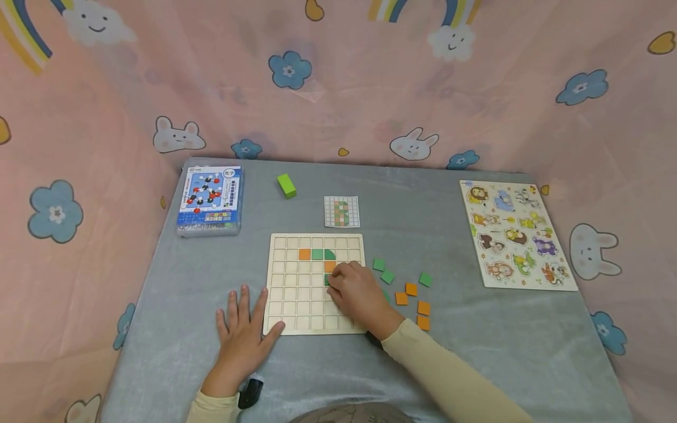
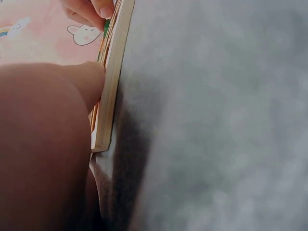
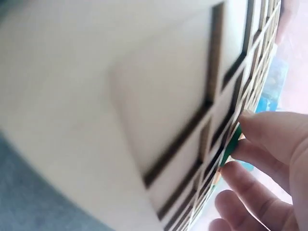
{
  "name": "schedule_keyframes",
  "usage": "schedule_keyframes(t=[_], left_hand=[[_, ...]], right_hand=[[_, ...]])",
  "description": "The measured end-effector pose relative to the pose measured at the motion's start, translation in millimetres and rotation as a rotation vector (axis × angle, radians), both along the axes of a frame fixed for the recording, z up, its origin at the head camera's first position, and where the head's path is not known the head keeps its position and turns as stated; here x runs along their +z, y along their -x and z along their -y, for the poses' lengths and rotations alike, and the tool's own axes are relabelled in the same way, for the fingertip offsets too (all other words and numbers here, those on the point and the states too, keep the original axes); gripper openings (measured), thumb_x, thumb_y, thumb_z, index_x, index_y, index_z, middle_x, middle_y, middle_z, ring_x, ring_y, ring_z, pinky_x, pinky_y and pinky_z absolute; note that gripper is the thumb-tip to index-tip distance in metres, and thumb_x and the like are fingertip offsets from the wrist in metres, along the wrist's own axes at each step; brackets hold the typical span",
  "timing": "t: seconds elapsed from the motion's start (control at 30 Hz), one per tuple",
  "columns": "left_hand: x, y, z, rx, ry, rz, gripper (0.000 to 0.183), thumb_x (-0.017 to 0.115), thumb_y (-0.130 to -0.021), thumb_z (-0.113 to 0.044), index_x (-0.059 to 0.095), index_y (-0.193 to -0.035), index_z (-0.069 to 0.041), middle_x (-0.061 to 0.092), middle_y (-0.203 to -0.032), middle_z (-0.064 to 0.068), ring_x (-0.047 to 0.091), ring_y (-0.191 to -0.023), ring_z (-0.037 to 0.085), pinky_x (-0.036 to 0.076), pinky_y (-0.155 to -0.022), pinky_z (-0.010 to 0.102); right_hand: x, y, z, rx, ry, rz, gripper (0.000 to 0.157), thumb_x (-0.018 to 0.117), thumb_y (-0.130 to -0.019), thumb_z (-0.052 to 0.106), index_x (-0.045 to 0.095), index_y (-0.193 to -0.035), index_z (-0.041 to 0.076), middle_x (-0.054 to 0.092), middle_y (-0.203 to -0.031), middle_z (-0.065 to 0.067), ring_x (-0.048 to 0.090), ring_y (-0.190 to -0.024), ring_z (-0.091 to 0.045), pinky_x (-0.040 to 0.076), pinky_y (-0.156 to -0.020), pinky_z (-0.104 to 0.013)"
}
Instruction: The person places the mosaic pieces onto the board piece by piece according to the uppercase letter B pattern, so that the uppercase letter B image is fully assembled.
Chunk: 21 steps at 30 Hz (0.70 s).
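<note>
A wooden grid board (image 1: 296,305) lies on the grey cloth. My right hand (image 1: 357,294) is over its right part, thumb and fingers pinching a green tile (image 3: 232,146) at the grid. In the head view that tile mostly hides beneath my fingers. Set in the board are an orange tile (image 1: 304,254), a green square tile (image 1: 317,254), a green rounded tile (image 1: 330,254) and a second orange tile (image 1: 330,267). With fingers spread, my left hand (image 1: 243,338) lies flat at the board's lower left, its thumb (image 2: 89,82) resting on the edge.
Loose green tiles (image 1: 388,276) and orange tiles (image 1: 424,308) lie right of the board. Behind it are a pattern card (image 1: 341,211) and a bright green block (image 1: 287,186). A boxed molecule set (image 1: 209,200) stands back left; an animal puzzle board (image 1: 518,235) lies at right.
</note>
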<state>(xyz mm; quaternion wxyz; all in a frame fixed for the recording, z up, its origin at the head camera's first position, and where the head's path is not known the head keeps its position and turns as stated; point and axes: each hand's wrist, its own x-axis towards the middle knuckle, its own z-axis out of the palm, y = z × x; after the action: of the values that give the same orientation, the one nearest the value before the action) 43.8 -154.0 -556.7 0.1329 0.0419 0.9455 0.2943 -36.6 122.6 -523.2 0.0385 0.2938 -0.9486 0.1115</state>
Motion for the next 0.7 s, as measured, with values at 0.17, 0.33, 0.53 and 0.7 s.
schedule_keyframes(t=[0.17,0.33,0.53,0.7], left_hand=[[-2.6,-0.1,0,0.001,0.008,-0.010,0.086,0.057,-0.105,-0.058,0.024,-0.170,-0.010,-0.004,-0.174,0.029,-0.018,-0.158,0.047,-0.015,-0.116,0.073],[-0.6,0.2,-1,0.002,0.012,0.007,0.087,0.057,-0.105,-0.058,0.024,-0.170,-0.010,-0.005,-0.174,0.028,-0.018,-0.158,0.047,-0.016,-0.116,0.072],[3.2,0.5,-2,0.001,0.011,0.020,0.087,0.057,-0.105,-0.057,0.022,-0.170,-0.010,-0.006,-0.174,0.028,-0.018,-0.157,0.047,-0.017,-0.116,0.072],[4.1,0.2,-2,-0.003,0.015,0.034,0.088,0.056,-0.106,-0.058,0.020,-0.171,-0.011,-0.008,-0.174,0.027,-0.020,-0.157,0.047,-0.018,-0.115,0.072]], right_hand=[[2.5,-0.5,-1,0.020,-0.039,0.022,0.021,0.081,-0.097,0.025,0.084,-0.112,0.010,0.068,-0.112,-0.005,0.064,-0.098,-0.023,0.055,-0.084,-0.038],[3.5,0.1,-4,0.018,-0.033,0.056,0.026,0.081,-0.097,0.026,0.082,-0.116,0.008,0.069,-0.114,-0.005,0.064,-0.101,-0.024,0.055,-0.089,-0.039],[4.8,1.9,-7,0.001,0.016,0.091,0.026,0.080,-0.097,0.024,0.082,-0.118,0.009,0.071,-0.115,-0.004,0.065,-0.104,-0.023,0.055,-0.092,-0.038],[8.6,4.3,-13,-0.030,0.100,0.118,0.023,0.078,-0.098,0.018,0.082,-0.118,0.008,0.072,-0.114,-0.006,0.065,-0.104,-0.027,0.055,-0.092,-0.040]])
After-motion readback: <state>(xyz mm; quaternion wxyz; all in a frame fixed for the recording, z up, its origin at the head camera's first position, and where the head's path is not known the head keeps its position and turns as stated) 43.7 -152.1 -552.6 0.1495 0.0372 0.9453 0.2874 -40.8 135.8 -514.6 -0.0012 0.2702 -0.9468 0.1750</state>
